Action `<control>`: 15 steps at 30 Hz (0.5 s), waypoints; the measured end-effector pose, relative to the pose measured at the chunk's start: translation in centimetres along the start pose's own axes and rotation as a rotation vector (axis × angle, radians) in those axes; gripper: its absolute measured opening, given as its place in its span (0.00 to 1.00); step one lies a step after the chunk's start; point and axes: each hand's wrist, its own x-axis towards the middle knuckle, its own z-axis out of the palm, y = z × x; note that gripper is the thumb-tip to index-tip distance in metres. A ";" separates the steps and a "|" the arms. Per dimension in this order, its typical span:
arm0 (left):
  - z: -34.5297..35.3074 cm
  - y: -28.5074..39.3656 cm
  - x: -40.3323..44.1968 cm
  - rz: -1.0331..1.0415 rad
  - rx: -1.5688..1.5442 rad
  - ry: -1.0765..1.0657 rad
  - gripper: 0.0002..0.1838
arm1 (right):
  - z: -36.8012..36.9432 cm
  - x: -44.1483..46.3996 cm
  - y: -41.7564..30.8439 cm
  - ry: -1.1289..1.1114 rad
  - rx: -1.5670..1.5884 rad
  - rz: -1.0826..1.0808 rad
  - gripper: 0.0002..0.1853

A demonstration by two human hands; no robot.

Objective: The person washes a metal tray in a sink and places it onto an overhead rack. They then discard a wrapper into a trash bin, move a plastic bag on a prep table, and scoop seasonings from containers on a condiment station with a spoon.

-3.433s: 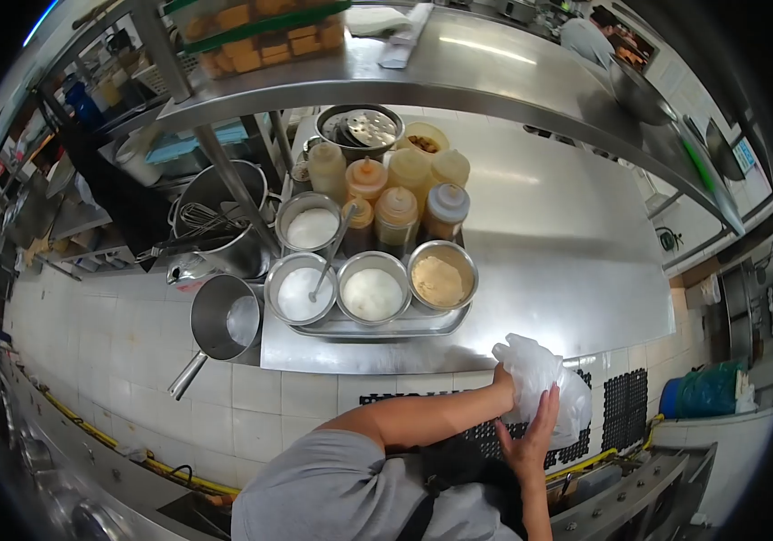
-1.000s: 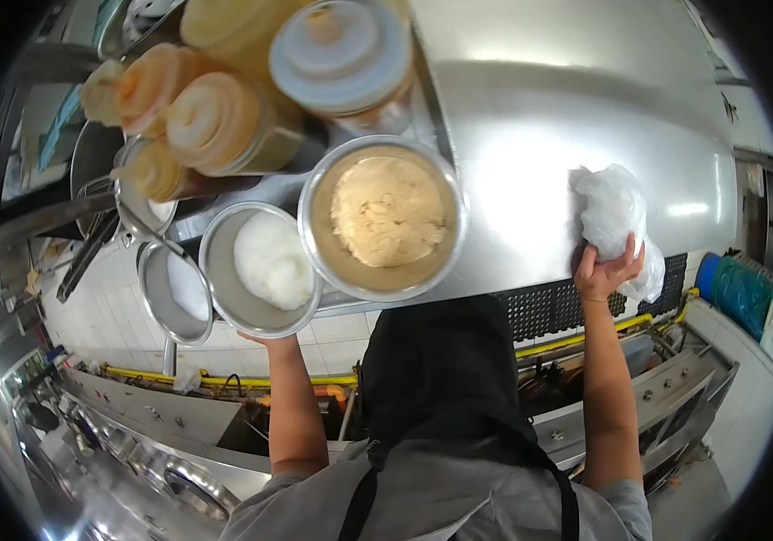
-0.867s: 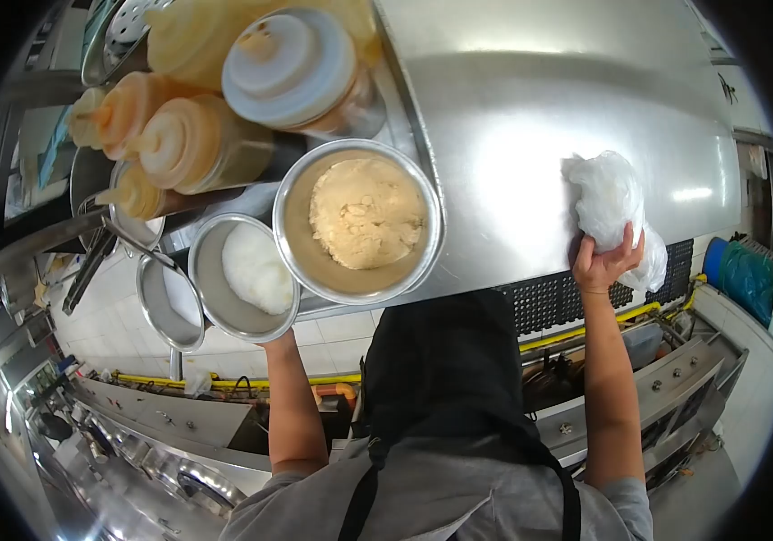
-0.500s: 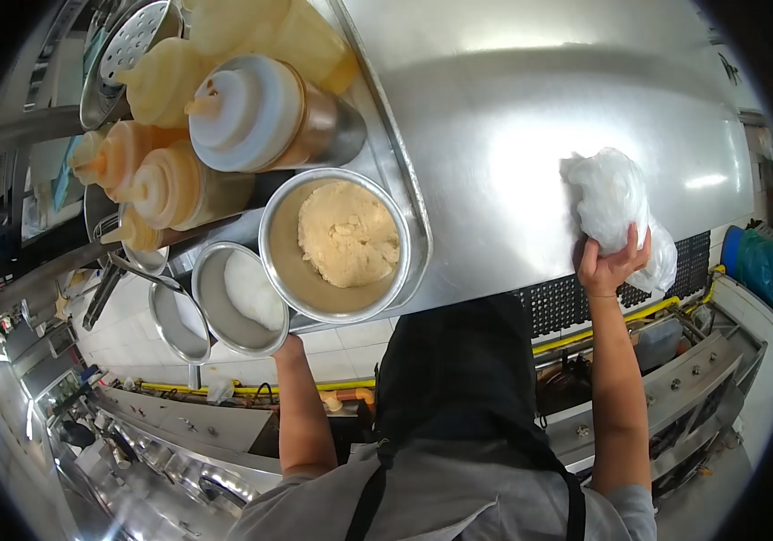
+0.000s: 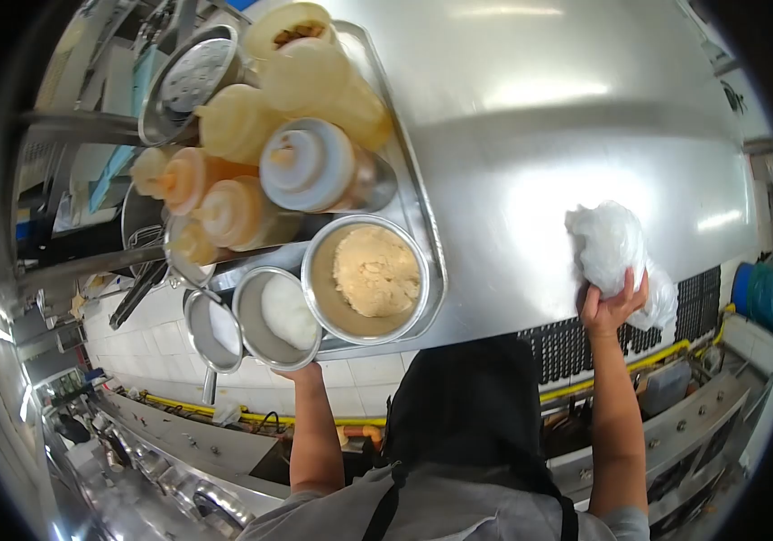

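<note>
My right hand (image 5: pixel 614 308) is closed round the side of a crumpled clear plastic bag (image 5: pixel 613 245), which rests on the steel counter near its front edge. What the bag contains is hard to make out. At the left, my left hand (image 5: pixel 303 371) is at the tray's front edge, its fingers hidden beneath a metal cup of white granules (image 5: pixel 285 311). Beside that cup stands a larger metal bowl with a tan, crumbly mound (image 5: pixel 377 270). Another small metal cup (image 5: pixel 213 332) with white contents sits further left.
Several squeeze bottles (image 5: pixel 307 167) crowd the metal tray (image 5: pixel 418 180) behind the bowls. A perforated steel insert (image 5: pixel 197 81) lies at the back left. The steel counter (image 5: pixel 512 144) extends to the right, above a black perforated mat (image 5: pixel 567 352).
The camera view has shifted, so the tray, bottles and bowls now appear lower and further right. My right hand stays on the plastic bag; my left hand remains by the cups.
</note>
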 end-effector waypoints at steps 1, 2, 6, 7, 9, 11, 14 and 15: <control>-0.2 0.1 0.2 -0.049 0.035 0.052 0.24 | -0.1 0.0 0.1 -0.003 -0.014 -0.001 0.38; -0.5 0.0 0.5 -0.101 0.067 0.102 0.24 | -0.3 0.0 0.0 -0.005 -0.011 0.002 0.38; 0.9 0.9 0.8 -0.289 0.264 0.429 0.37 | -0.6 -0.2 0.0 -0.010 -0.031 -0.004 0.38; 0.7 0.7 1.1 -0.367 0.400 0.521 0.42 | -0.7 -0.2 -0.1 -0.041 -0.065 0.019 0.39; 0.7 1.1 0.7 -0.390 0.389 0.513 0.45 | -0.9 -0.2 -0.2 -0.030 -0.071 -0.011 0.39; 1.1 2.0 0.3 -0.408 0.328 0.492 0.46 | -1.2 -0.1 -0.6 -0.096 -0.104 0.044 0.40; -1.7 -0.5 0.6 -0.437 0.191 0.414 0.42 | -2.1 0.1 -1.6 -0.103 -0.159 0.044 0.40; -1.8 0.6 0.3 -0.431 0.087 0.359 0.40 | -2.3 0.2 -2.0 -0.124 -0.198 0.076 0.40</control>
